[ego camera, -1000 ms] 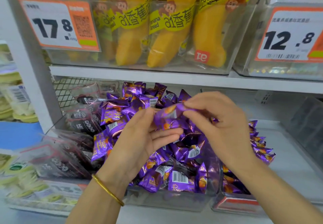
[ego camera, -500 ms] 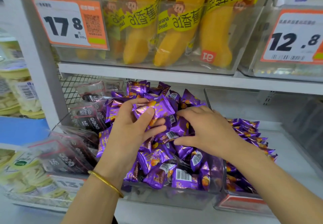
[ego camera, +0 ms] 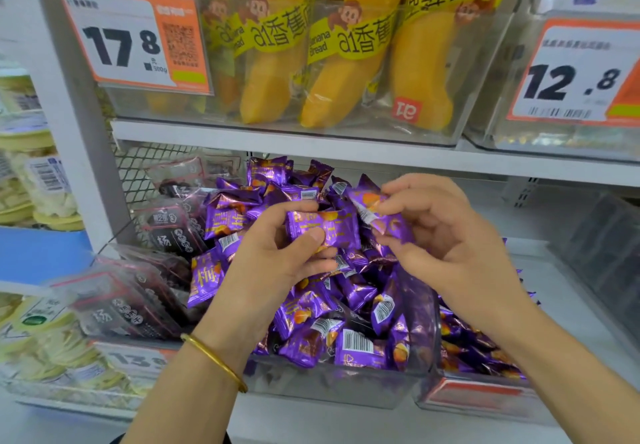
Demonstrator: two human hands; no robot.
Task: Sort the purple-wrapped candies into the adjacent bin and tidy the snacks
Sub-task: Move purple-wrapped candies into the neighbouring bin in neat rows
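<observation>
Purple candy (ego camera: 327,227) between left hand (ego camera: 277,260) thumb and fingertips; second candy (ego camera: 375,210) seemingly pinched in right hand (ego camera: 450,239).

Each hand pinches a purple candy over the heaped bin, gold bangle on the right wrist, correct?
Not quite: the head view shows the gold bangle on the left wrist. The left hand pinches one purple candy, the right hand a second purple candy, over the heaped bin.
</observation>
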